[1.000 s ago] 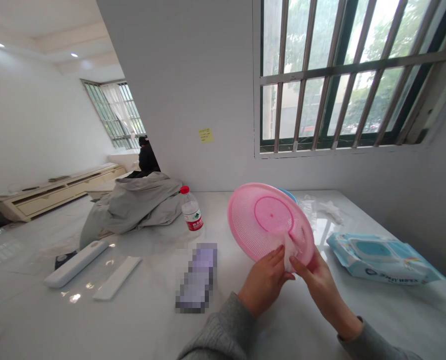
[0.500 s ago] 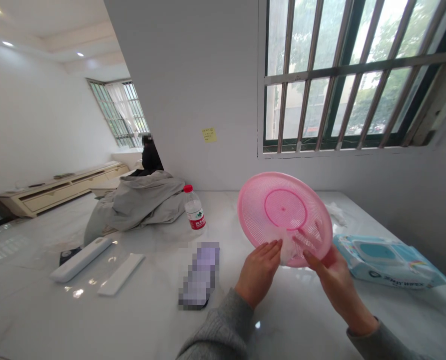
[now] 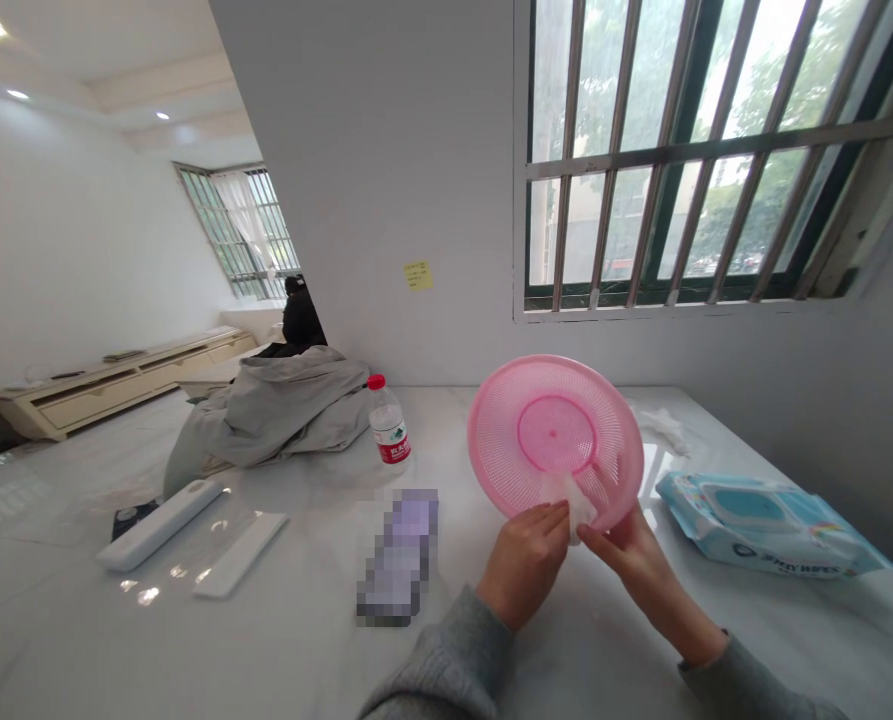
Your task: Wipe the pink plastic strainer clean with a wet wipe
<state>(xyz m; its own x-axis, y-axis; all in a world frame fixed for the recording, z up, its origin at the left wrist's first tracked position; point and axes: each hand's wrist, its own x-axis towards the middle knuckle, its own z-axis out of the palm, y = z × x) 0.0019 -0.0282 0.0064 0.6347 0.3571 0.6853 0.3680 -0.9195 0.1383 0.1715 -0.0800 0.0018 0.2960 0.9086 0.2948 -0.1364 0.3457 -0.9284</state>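
A round pink plastic colander (image 3: 556,433) is held up and tilted, so its perforated inside faces me. My right hand (image 3: 633,560) grips its lower right rim, thumb in front and fingers behind the mesh. At the lower rim, my left hand (image 3: 528,555) is closed on a white wet wipe (image 3: 579,505) that lies against the colander's inside. The thumb of the left hand is hidden. To the right rests a blue pack of wipes (image 3: 768,525), and behind it a crumpled white wipe (image 3: 663,430).
On the white table (image 3: 288,650) stand a red-capped water bottle (image 3: 390,425) and a blurred-out phone (image 3: 401,555). Further left lie a white long case (image 3: 162,525), a flat white strip (image 3: 240,555) and a grey cloth (image 3: 288,405). A person in black (image 3: 303,318) is in the background.
The colander has shifted slightly left and down with both hands. My right hand has come closer to my left, and the wipe sits nearer the right thumb.
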